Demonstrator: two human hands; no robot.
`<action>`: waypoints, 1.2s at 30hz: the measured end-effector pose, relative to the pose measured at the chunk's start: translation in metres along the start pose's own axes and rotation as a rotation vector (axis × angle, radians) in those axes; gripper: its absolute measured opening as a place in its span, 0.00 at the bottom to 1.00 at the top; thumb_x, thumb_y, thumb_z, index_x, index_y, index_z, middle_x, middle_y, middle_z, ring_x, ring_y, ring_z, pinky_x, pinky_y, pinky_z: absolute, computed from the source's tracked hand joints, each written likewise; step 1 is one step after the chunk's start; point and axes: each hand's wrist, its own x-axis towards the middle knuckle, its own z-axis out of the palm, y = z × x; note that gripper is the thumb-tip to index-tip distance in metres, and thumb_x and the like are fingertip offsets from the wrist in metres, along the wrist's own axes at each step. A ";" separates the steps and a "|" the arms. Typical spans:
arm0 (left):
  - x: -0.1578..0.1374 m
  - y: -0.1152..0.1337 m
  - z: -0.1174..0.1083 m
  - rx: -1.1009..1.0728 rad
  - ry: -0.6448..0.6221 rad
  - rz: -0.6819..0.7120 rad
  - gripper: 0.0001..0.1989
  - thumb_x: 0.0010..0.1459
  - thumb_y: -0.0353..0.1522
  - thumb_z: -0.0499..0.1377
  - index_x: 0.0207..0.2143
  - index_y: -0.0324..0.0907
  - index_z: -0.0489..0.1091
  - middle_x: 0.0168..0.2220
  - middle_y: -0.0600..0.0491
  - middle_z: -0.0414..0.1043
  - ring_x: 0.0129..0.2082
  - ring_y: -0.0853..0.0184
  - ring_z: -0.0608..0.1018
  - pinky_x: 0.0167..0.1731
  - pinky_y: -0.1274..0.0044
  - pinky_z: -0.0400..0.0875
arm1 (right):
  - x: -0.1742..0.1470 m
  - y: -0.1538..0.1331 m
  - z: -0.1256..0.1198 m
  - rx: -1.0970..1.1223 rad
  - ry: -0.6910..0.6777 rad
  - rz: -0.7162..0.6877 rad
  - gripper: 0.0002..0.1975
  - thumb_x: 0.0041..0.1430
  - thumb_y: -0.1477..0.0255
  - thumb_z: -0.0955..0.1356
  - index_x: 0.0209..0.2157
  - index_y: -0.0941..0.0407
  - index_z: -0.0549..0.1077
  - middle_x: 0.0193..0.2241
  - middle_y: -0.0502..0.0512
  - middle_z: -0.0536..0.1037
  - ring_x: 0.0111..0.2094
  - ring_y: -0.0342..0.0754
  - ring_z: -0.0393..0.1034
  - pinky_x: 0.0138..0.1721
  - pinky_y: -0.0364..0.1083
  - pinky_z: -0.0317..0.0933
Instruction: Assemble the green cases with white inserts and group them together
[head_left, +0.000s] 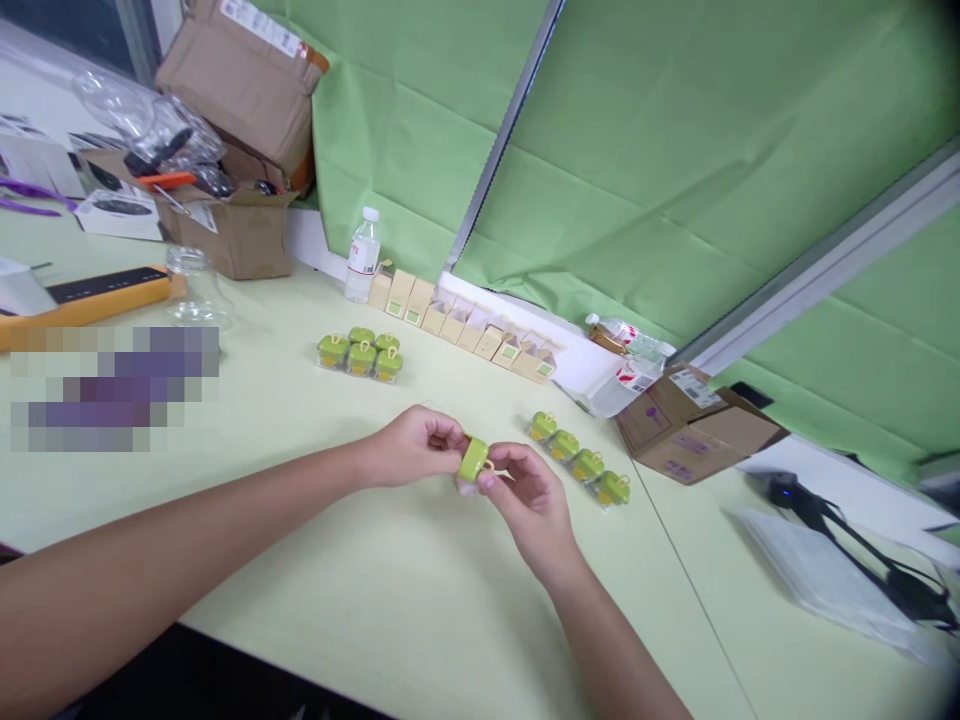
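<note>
Between my two hands, above the middle of the table, is a small clear container with a green lid [473, 459] and a little loop on top. My left hand [420, 445] pinches it from the left side. The fingers of my right hand [527, 497] close on its right side, thumb near the lower edge. Similar green-lidded containers [361, 354] stand grouped beyond my left hand. Several more green-lidded containers [588, 465] form a slanting row to the right of my right hand.
Along the wall runs a row of small beige boxes [456, 322], beside an upright water bottle [363, 256]. Bottles [630, 380] lie by a cardboard box [694, 425] at right. A glass jar [196, 288] and a filled carton [247, 235] stand left. Plastic sheets [825, 575] lie far right.
</note>
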 end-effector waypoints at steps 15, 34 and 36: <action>-0.005 -0.001 0.002 0.214 -0.027 0.043 0.03 0.48 0.26 0.59 0.28 0.39 0.67 0.28 0.55 0.71 0.30 0.70 0.74 0.35 0.77 0.70 | -0.004 -0.005 0.004 -0.113 -0.094 -0.009 0.18 0.56 0.73 0.70 0.50 0.50 0.74 0.40 0.54 0.71 0.41 0.49 0.70 0.42 0.49 0.69; 0.001 0.005 -0.016 0.376 0.322 0.220 0.06 0.58 0.32 0.60 0.33 0.42 0.64 0.41 0.51 0.78 0.36 0.68 0.78 0.37 0.76 0.72 | -0.007 0.010 0.012 -0.759 -0.265 -0.276 0.16 0.54 0.77 0.72 0.45 0.49 0.73 0.44 0.54 0.79 0.57 0.60 0.65 0.59 0.63 0.60; 0.000 0.004 -0.015 0.441 0.294 0.221 0.05 0.58 0.32 0.59 0.36 0.42 0.65 0.43 0.52 0.77 0.34 0.69 0.78 0.36 0.76 0.72 | -0.007 0.010 0.011 -0.755 -0.251 -0.273 0.17 0.56 0.76 0.71 0.47 0.49 0.74 0.48 0.57 0.77 0.57 0.60 0.65 0.58 0.63 0.62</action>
